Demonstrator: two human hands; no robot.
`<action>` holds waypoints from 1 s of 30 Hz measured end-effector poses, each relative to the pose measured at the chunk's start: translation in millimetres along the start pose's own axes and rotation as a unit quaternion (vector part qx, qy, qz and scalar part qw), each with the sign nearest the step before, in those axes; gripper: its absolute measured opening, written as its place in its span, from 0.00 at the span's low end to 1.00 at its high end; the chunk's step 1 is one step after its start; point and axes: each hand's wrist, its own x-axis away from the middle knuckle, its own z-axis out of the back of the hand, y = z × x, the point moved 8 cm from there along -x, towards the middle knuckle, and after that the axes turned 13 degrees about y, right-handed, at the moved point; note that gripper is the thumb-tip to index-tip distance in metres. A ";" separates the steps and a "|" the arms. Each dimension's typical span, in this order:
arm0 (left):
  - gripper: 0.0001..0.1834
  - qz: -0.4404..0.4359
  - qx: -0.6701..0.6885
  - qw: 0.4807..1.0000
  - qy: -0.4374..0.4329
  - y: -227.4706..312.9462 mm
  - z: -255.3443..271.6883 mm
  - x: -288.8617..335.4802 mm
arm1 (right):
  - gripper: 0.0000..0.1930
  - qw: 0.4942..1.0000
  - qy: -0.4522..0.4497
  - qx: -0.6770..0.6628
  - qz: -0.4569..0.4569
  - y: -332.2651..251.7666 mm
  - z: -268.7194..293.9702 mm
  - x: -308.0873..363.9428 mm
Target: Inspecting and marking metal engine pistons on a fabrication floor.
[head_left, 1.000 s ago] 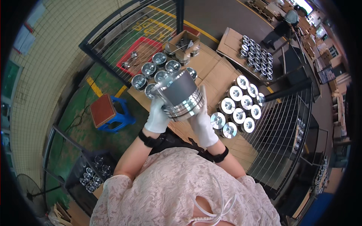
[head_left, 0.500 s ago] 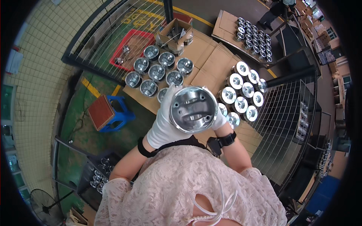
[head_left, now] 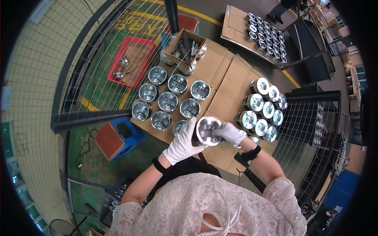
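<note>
A silvery metal piston [head_left: 204, 125] is held above the near edge of the table, its hollow side turned up toward me. My left hand [head_left: 181, 146], in a white glove, wraps round its left side. My right hand [head_left: 231, 134], gloved too, reaches over the right rim, with its fingers at the hollow. Those fingers are smeared by motion, so their grip is unclear. Just left of the held piston, several more pistons [head_left: 168, 102] stand in rows with hollow sides up. To the right, another group of pistons [head_left: 256, 102] has flat, shiny crowns up.
Cardboard sheets [head_left: 223, 101] cover the table. At its far left corner, a cardboard box [head_left: 171, 48] of tools rests among pistons. A red tray [head_left: 115, 65] lies beyond wire mesh. A blue stool [head_left: 134, 137] stands at left. Another table [head_left: 235, 27] carries pistons at the back.
The piston has moved away from my body, lower toward the table, and looks smaller. My right hand has shifted from its side to over its hollow. The whole view has shifted a little.
</note>
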 end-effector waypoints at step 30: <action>0.19 0.109 -0.160 0.976 0.101 -116.1 70.4 46.9 | 0.24 0.921 0.337 0.147 0.129 7.5 73.5 -246.4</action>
